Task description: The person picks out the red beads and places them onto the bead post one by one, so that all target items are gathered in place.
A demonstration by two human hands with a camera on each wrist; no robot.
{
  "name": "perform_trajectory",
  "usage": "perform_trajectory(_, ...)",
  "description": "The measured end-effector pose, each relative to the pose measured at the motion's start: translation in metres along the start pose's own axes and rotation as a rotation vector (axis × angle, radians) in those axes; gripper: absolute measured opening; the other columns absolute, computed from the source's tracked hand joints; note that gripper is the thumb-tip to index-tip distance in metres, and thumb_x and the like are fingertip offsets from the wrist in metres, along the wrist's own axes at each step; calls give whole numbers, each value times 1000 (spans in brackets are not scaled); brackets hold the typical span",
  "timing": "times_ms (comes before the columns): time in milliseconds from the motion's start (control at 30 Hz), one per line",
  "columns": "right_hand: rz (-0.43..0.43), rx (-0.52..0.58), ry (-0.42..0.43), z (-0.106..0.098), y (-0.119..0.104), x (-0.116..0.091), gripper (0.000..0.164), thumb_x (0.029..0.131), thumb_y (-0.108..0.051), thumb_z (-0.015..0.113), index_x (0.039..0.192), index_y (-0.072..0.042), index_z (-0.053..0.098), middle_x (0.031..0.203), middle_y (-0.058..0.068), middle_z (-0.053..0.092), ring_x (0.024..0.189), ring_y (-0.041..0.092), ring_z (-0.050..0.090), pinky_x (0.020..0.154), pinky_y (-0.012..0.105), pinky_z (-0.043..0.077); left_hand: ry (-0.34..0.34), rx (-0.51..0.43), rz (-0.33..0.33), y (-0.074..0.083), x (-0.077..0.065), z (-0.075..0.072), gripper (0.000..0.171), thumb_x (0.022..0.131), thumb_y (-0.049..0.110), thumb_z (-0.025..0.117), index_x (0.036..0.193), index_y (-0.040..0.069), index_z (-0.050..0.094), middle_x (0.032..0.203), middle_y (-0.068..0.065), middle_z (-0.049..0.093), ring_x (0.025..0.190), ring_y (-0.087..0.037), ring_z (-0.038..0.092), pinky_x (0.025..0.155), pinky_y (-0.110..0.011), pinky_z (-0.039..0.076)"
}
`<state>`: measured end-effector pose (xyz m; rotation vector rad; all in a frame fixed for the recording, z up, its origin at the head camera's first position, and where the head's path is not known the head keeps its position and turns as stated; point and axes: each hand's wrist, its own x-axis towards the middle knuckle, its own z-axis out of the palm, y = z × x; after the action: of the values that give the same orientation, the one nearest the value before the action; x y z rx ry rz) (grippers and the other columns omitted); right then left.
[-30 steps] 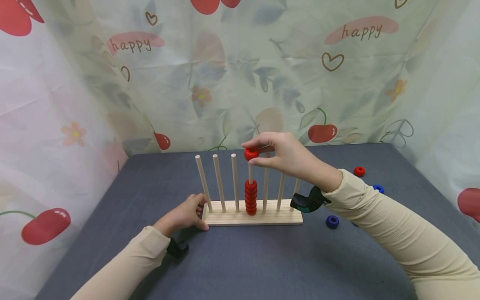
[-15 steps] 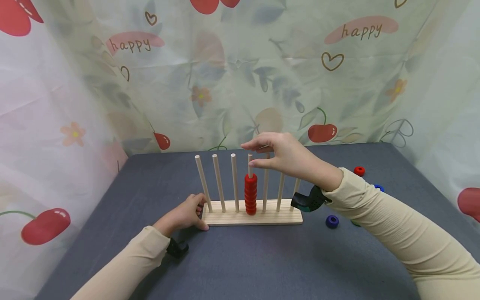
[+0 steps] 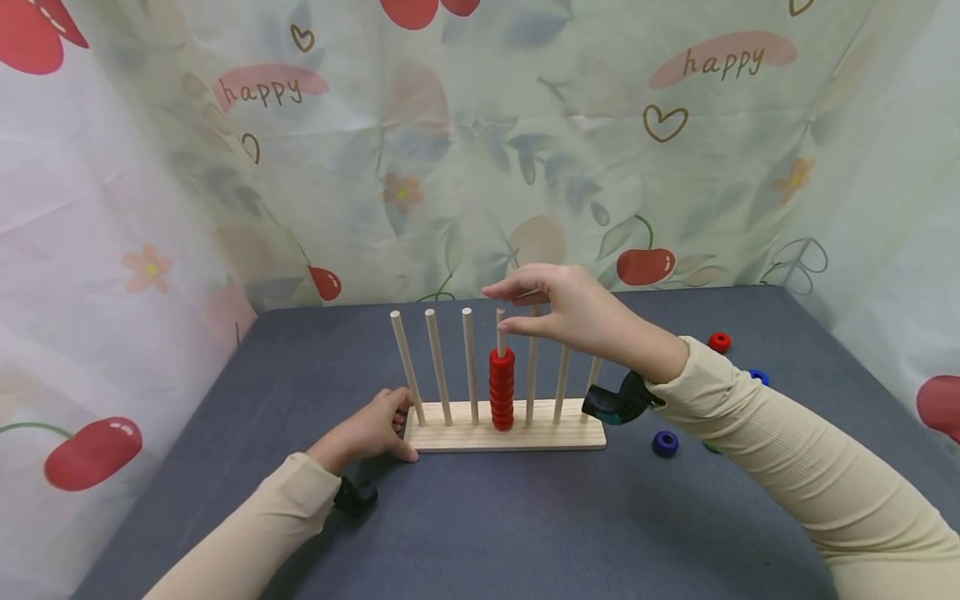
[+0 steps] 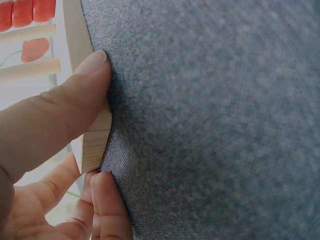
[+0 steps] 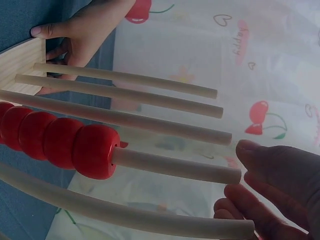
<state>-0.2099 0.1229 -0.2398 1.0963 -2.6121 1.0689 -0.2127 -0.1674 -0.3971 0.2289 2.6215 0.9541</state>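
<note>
A wooden peg stand (image 3: 450, 439) with several upright pegs stands on the table. Red beads (image 3: 502, 390) are stacked on its middle peg, and the bare tip of that peg rises above them. My left hand (image 3: 377, 423) grips the stand's left end; the left wrist view shows the thumb on the front edge of the base (image 4: 96, 142) and fingers behind the corner. At the top of the middle peg is my right hand (image 3: 570, 312), thumb and fingers apart with no bead between them. In the right wrist view its fingertips (image 5: 247, 146) are close to the peg's end.
To the right on the dark table (image 3: 510, 525) lie a red bead (image 3: 719, 342), a blue bead (image 3: 759, 377) and a dark blue bead (image 3: 664, 443). A green bead (image 3: 712, 447) is mostly hidden by the right sleeve. A patterned curtain (image 3: 480, 167) closes off the back.
The red bead that my right hand held at the peg's top has dropped onto the stack, which is taller. The right thumb and fingers let it go. My left hand has not moved.
</note>
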Motion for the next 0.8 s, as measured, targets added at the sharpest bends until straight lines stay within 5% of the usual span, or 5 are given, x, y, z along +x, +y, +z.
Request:
perform_trajectory(500,-14,143,64,-10,4,-7,35,83,-9,75,117,-12,67,117,1,66,105,12,64,91,30,51,-5,2,4,1,-1,0,64,63,-2,87,115,0,51,110,-15,44,98,-25,48,89,-42,44)
perform_trajectory(800,30,192,180,-29,15,-16,32,87,-11,72,117,-7,66,117,7,67,102,14,67,82,25,54,-2,11,-3,0,-1,0,64,63,-2,88,116,1,51,111,-15,44,99,-26,48,89,-43,44)
